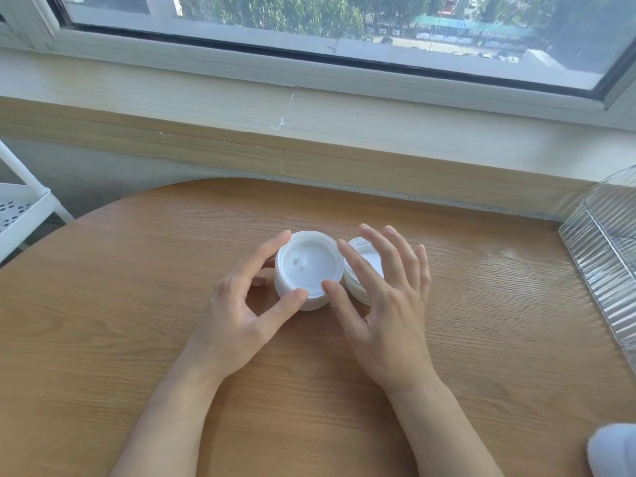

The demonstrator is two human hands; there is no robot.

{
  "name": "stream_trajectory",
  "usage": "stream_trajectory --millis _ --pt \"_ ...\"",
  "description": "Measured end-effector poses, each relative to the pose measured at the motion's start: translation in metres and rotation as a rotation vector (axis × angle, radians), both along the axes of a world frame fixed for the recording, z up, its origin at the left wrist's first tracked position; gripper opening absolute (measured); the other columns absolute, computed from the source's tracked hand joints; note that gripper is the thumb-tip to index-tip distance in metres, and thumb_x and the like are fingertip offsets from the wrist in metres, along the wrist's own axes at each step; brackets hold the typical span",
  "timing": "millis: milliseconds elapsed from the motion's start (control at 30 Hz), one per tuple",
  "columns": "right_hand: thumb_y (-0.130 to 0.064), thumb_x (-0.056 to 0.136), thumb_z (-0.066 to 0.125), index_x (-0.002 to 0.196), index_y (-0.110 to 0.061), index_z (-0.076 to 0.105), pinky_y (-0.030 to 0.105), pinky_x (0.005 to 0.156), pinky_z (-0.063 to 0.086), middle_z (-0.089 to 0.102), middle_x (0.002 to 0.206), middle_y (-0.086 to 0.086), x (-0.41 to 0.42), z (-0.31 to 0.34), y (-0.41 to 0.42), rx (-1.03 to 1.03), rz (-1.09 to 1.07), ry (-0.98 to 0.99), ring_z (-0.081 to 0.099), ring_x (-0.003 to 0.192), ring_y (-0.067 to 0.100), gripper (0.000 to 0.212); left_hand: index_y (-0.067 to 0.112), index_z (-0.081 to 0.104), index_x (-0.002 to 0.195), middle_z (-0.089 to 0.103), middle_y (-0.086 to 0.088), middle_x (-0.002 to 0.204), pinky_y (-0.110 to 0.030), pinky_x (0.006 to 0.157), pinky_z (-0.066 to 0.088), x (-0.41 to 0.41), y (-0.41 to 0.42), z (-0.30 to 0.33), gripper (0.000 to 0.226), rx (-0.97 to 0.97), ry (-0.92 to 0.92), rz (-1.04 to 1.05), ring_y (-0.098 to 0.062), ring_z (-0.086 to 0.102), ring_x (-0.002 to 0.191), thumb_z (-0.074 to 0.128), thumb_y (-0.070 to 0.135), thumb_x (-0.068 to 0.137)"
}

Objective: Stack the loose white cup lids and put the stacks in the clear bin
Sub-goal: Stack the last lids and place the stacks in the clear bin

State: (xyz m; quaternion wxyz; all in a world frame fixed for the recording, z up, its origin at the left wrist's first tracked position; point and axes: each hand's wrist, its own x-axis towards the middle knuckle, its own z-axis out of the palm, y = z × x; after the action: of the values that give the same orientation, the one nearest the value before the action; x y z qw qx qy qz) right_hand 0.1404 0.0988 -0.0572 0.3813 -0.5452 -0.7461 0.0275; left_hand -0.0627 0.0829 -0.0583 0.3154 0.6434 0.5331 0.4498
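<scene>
Your left hand (pixel 237 311) gripped the main lid stack (pixel 309 270), forefinger on the far rim, thumb on the near edge; your right hand (pixel 389 304) lay open, fingers spread, thumb touching that stack's near rim, over a second lid stack (pixel 361 270) just beside it. Both stood mid-worktop (pixel 137 339), well apart from the clear bin (pixel 605 242) at the right edge. To finish squarely, you would have done best to press the rims level, then lift from low on the sides. Lid count was unreadable; the second stack was largely hidden, the bin cut off, and a white object (pixel 616 449) at bottom right stayed unidentified.
</scene>
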Motion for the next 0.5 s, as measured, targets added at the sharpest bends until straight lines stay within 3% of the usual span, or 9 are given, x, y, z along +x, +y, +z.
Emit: stream_trajectory --millis 167,333,500 --pt "-0.045 0.095 0.066 0.12 -0.026 0.075 0.057 0.121 0.025 0.062 0.133 -0.005 0.023 0.004 -0.001 0.113 -0.048 0.098 0.05 0.134 0.021 0.032 0.043 0.049 0.149 0.06 0.025 0.141 -0.036 0.104 0.049 0.0 0.001 -0.002 0.07 0.016 -0.013 0.008 -0.002 0.058 0.13 0.07 0.058 0.083" --pt "-0.029 0.087 0.075 0.092 -0.029 0.078 0.047 0.108 0.034 0.064 0.11 -0.009 0.041 0.0 -0.001 0.124 -0.154 0.12 0.055 0.113 0.023 0.006 0.042 0.049 0.15 0.06 0.026 0.141 -0.041 0.105 0.05 0.0 0.002 -0.003 0.07 0.012 -0.032 0.004 -0.005 0.056 0.134 0.071 0.056 0.084" --pt "-0.027 0.09 0.076 0.092 -0.028 0.08 0.043 0.101 0.037 0.067 0.102 -0.011 0.037 0.001 0.0 0.184 -0.131 0.173 0.055 0.101 0.016 0.005 0.043 0.049 0.149 0.062 0.022 0.14 -0.048 0.106 0.051 -0.001 0.002 -0.003 0.069 0.013 -0.059 0.01 -0.01 0.056 0.135 0.071 0.055 0.085"
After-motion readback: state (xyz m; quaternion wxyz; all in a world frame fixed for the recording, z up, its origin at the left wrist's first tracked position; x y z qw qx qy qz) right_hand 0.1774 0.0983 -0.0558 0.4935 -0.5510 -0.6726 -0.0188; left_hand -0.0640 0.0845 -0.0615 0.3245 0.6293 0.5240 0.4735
